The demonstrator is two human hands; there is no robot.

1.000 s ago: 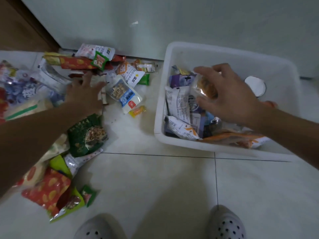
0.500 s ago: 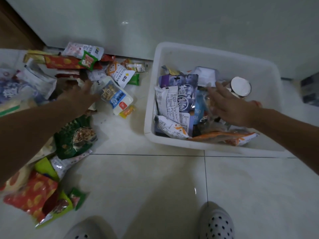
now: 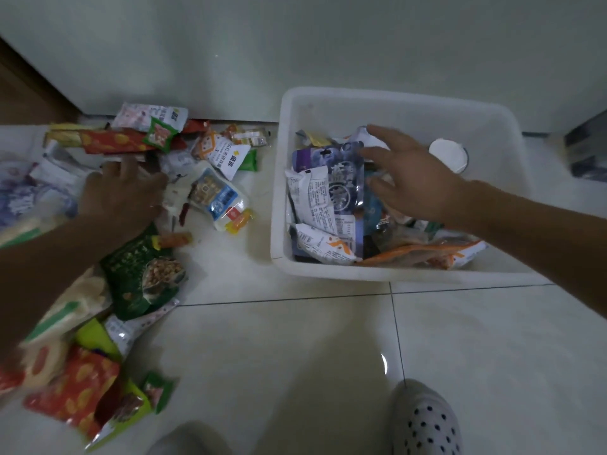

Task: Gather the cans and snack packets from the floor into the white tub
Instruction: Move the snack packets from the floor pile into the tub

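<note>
Left hand [image 3: 121, 195] knuckles-up on floor packets [image 3: 111, 141], fingers bent into the pile; pinching or not, cannot tell. Blue-white packet [image 3: 216, 197] just right of its fingertips, long axis slanting down-right, far closer to this hand. Further right, right hand [image 3: 414, 182] spread and empty over tub [image 3: 394, 103].

Our right hand [image 3: 417, 182], now without its orange packet, spreads open over the tub [image 3: 492, 133] while our left hand [image 3: 121, 192] pushes deeper into the pile [image 3: 210, 152].
</note>
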